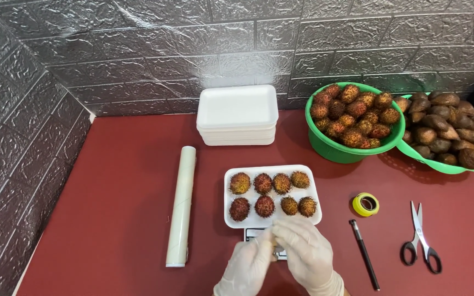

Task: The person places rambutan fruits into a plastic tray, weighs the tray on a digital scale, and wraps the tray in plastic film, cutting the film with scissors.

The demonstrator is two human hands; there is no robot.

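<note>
1. On the dark red table (111,219), a white foam tray (272,220) sits in the middle, with eight hairy red and yellow fruits (272,194) in two rows of four.
2. Just below the tray, the left hand (248,266) and the right hand (305,252), both in thin white gloves, meet with curled fingers. They pinch something small between them, but I cannot tell what it is.
3. A small grey scale (253,233) peeks out from under the tray, partly hidden by the hands.
4. Left of the tray lies a long roll of clear wrap (181,205).
5. Above the tray stands a stack of empty white foam trays (237,115).
6. Up and right of the tray are a green bowl of hairy fruits (352,120) and a green bowl of brown scaly fruits (448,134), touching.
7. Right of the tray lie a yellow tape roll (365,204), a black pen (364,254) and grey scissors with black handles (421,238).
</note>
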